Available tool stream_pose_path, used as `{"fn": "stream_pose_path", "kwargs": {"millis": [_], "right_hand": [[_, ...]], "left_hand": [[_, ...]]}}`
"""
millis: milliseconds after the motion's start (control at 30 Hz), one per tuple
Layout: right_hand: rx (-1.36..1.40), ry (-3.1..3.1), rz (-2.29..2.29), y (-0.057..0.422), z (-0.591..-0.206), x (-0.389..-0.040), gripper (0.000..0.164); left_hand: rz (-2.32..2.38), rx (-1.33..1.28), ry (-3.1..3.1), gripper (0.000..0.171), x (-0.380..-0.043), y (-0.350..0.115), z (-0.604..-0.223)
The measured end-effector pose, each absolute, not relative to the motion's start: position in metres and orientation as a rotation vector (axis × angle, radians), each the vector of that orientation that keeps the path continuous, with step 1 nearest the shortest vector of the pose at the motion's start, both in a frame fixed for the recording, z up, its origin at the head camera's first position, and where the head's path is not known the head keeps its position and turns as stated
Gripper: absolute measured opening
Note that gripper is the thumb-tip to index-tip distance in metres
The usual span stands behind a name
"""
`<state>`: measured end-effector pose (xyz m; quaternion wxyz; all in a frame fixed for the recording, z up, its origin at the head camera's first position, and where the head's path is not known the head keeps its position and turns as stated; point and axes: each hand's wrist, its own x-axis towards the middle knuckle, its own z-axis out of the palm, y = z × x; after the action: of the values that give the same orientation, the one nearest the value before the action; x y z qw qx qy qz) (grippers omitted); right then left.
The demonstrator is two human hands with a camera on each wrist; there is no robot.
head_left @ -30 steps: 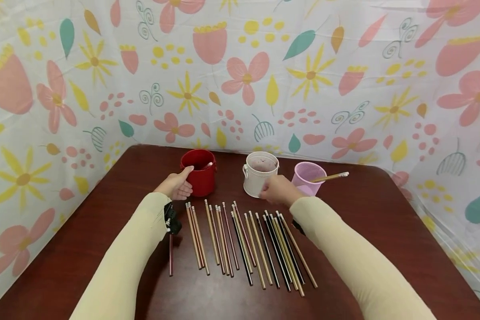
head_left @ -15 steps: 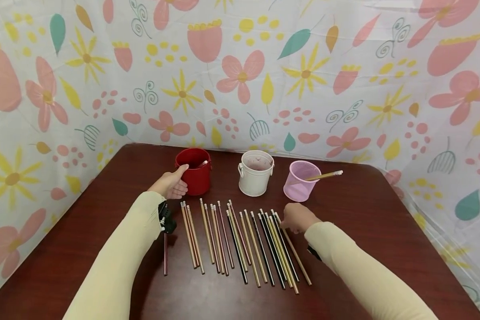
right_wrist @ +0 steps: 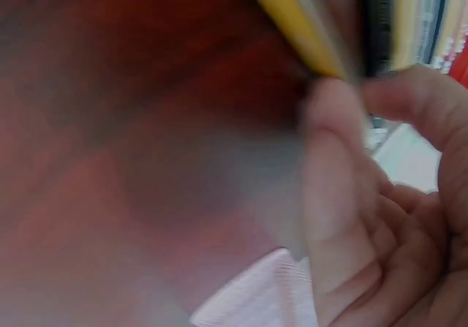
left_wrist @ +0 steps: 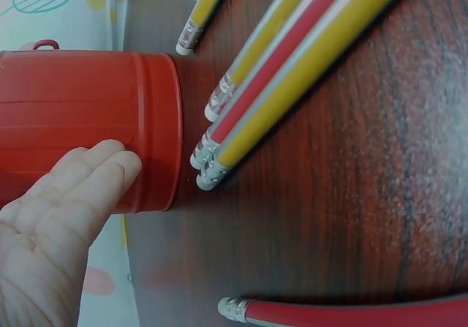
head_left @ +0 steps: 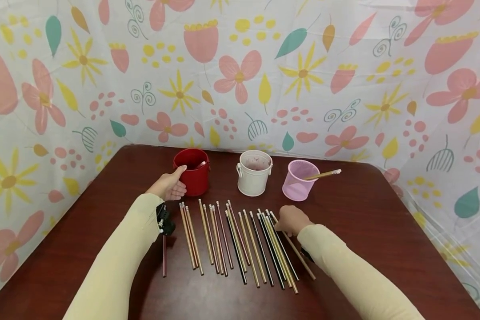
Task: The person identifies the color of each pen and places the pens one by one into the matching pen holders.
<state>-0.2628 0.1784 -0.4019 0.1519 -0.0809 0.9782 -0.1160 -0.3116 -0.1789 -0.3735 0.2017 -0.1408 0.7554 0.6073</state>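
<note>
The left hand (head_left: 170,186) rested straight-fingered against the red bucket (head_left: 196,182); well apart from it, the right hand (head_left: 293,221) pinched a yellow pencil (head_left: 304,262) near its eraser end, at the right end of the pencil row (head_left: 235,247) on the counter (head_left: 368,222).

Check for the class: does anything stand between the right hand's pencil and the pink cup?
Nothing visible does: only bare table lies between the right hand, pinching the pencil, and the pink cup. At least one other pencil leans out over the cup's rim.
</note>
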Motion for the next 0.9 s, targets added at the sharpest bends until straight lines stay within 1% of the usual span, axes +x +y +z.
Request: {"fn": "stream_pose_path", "kwargs": {"millis": [133,267,333,467,533,733,900], "right_hand": [[-0.220,2.836,-0.422,0.183,-0.407,-0.263,0.036],[-0.277,2.885,-0.505,0.188,-0.405,-0.265,0.037],[-0.326,2.913,-0.541,0.191,-0.403,-0.266,0.034],[-0.376,2.937,-0.645,0.196,-0.397,-0.267,0.018],[-0.382,2.936,-0.703,0.198,-0.392,-0.267,0.013],[-0.340,2.920,-0.808,0.205,-0.373,-0.267,0.014],[-0.386,2.960,-0.813,0.211,-0.355,-0.270,0.016]], "left_hand": [[1.695,-0.377,2.119,0.083,-0.311,-0.178,-0.372],[1.702,-0.379,2.120,0.084,-0.311,-0.178,-0.372],[1.701,-0.386,2.123,0.083,-0.311,-0.178,-0.373],[1.693,-0.383,2.131,0.083,-0.310,-0.179,-0.375],[1.691,-0.383,2.133,0.083,-0.310,-0.179,-0.377],[1.682,-0.364,2.136,0.083,-0.309,-0.181,-0.377],[1.690,-0.367,2.133,0.083,-0.310,-0.178,-0.374]]}}
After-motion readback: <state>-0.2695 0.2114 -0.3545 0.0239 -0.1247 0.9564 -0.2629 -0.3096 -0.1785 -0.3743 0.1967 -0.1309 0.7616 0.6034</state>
